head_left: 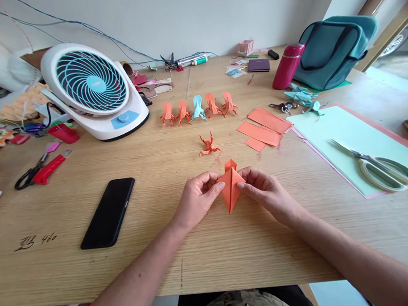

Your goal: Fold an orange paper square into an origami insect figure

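Observation:
A folded orange paper (231, 188), shaped like a pointed diamond with a small flap on top, is held just above the table. My left hand (202, 193) pinches its left corner between thumb and fingers. At the right corner, my right hand (262, 190) pinches it the same way. Just beyond lies a small orange origami figure (209, 144) with thin raised limbs. Farther back stands a row of several orange origami figures (212, 105), with a light blue origami figure (197, 108) in their midst. Orange paper pieces (264, 131) lie to the right.
On the wooden table (157, 266), a black phone (108, 213), red cutter (52, 167) and white fan (93, 89) are at left. Scissors (376, 166) rest on pale green sheets (325, 133) at right. Behind them are keys (285, 108), a pink bottle (288, 67) and a teal bag (331, 53).

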The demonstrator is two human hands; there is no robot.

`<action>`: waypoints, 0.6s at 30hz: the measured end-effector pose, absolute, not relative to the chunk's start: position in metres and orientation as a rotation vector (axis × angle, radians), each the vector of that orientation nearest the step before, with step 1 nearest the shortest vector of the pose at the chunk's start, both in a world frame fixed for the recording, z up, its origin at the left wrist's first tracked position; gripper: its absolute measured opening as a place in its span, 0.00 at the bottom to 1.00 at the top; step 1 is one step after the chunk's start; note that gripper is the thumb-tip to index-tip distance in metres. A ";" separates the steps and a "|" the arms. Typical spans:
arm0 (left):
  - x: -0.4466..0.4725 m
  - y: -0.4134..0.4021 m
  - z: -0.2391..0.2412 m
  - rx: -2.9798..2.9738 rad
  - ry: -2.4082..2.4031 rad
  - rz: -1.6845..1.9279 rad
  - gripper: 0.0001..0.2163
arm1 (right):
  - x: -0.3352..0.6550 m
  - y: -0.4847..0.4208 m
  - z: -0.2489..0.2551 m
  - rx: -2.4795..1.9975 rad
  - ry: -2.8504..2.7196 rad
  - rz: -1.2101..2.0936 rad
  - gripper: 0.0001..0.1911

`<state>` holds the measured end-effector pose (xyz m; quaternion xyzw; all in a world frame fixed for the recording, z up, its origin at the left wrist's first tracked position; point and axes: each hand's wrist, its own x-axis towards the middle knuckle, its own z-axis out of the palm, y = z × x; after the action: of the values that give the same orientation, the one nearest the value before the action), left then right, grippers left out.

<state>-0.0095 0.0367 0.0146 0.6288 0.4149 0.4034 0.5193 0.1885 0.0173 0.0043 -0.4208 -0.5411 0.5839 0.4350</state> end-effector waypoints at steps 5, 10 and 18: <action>-0.008 0.032 0.011 1.618 1.017 0.927 0.08 | 0.188 0.018 0.004 -1.012 -1.276 1.466 0.21; -0.006 0.026 0.006 1.881 1.032 1.019 0.31 | 0.187 0.020 -0.005 -1.014 -1.240 1.448 0.23; -0.001 0.021 0.009 2.005 1.046 1.069 0.21 | 0.185 0.020 -0.011 -1.012 -1.344 1.318 0.21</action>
<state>-0.0012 0.0209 0.0089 0.7608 0.3970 0.4056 0.3149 0.1852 0.0195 -0.0106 -0.4151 -0.5512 0.5405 0.4815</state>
